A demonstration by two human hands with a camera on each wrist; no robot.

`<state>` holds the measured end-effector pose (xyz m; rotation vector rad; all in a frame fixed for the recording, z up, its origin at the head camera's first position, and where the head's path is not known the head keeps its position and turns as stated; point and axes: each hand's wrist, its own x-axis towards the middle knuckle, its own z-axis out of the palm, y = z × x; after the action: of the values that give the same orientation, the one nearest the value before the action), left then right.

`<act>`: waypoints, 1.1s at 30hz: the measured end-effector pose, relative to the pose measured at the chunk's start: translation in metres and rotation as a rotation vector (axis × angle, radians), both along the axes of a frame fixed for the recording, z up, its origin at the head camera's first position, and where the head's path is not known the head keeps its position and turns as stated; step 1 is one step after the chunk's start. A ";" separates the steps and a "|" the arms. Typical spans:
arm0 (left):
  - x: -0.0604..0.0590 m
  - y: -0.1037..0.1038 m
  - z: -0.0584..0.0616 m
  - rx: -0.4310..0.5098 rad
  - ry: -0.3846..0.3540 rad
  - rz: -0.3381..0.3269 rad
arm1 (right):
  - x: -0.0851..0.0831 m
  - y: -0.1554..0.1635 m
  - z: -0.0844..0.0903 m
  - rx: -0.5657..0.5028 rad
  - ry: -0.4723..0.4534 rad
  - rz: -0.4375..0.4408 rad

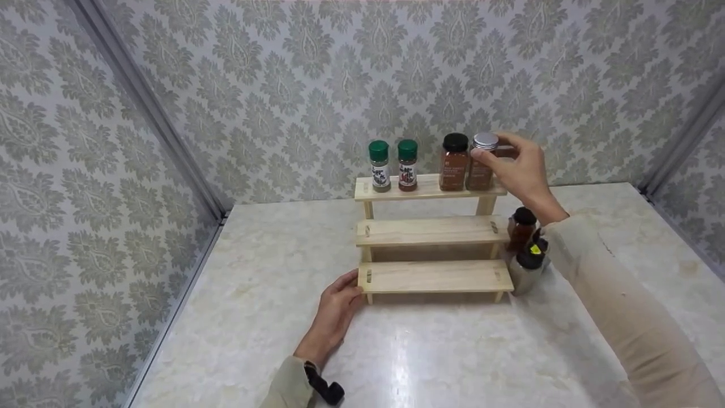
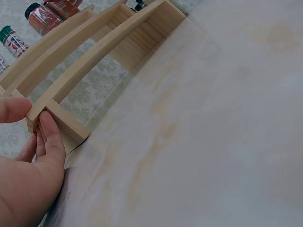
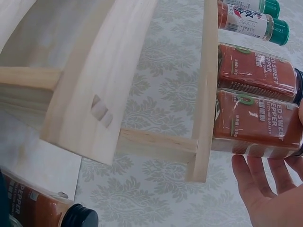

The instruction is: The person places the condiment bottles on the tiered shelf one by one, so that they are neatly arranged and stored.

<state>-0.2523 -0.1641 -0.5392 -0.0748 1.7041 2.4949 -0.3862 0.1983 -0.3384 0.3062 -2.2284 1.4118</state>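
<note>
Up top, your right hand (image 1: 524, 170) reached to the rack's (image 1: 433, 276) highest step with fingers curled round the silver-capped spice jar (image 1: 481, 161), which stood at that shelf's right end touching the black-capped jar (image 1: 453, 162). Your left hand (image 1: 335, 311) lay low on the table (image 1: 453, 351), thumb and fingers pinching the bottom step's left corner. Both lower steps were bare; two green-capped bottles (image 1: 393, 165) stood further left, more jars (image 1: 525, 249) clustered beside the rack's right end.
</note>
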 end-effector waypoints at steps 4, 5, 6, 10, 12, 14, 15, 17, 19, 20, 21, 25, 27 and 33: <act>0.000 0.002 -0.001 0.001 -0.004 0.000 | 0.000 0.002 -0.002 0.010 -0.001 0.001; 0.000 0.002 -0.001 0.001 -0.004 -0.001 | 0.000 0.003 -0.003 0.017 0.001 0.002; 0.001 0.003 0.000 -0.001 0.003 -0.008 | 0.001 0.003 -0.003 0.022 -0.001 0.005; 0.002 0.002 0.001 -0.016 0.012 -0.036 | 0.006 0.006 -0.003 0.032 -0.019 0.033; 0.003 0.001 0.001 -0.024 0.012 -0.048 | 0.011 0.008 -0.003 0.023 -0.035 0.046; 0.003 0.001 0.002 -0.026 0.002 -0.046 | 0.015 0.011 -0.003 0.007 -0.038 0.064; 0.003 0.001 0.002 -0.024 0.000 -0.046 | 0.017 0.013 -0.003 -0.004 -0.036 0.068; 0.003 0.000 0.002 -0.023 -0.009 -0.037 | 0.022 0.017 -0.004 -0.014 -0.025 0.071; 0.003 -0.001 0.002 -0.021 -0.014 -0.028 | 0.027 0.021 -0.005 -0.016 -0.010 0.076; 0.003 -0.001 0.002 -0.020 -0.014 -0.026 | 0.029 0.024 -0.005 -0.012 -0.003 0.075; 0.003 -0.001 0.002 -0.022 -0.011 -0.025 | 0.032 0.026 -0.007 -0.007 0.000 0.075; 0.003 -0.002 0.003 -0.016 -0.004 -0.023 | 0.042 0.038 -0.013 0.037 0.014 0.081; 0.002 -0.002 0.003 -0.012 0.000 -0.025 | 0.048 0.045 -0.018 0.059 0.015 0.083; 0.001 -0.001 0.004 -0.014 0.000 -0.032 | 0.068 0.065 -0.038 0.081 0.029 0.107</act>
<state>-0.2510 -0.1648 -0.5356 -0.0486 1.7087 2.4608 -0.3182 0.2631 -0.3762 0.4772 -2.2795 1.3638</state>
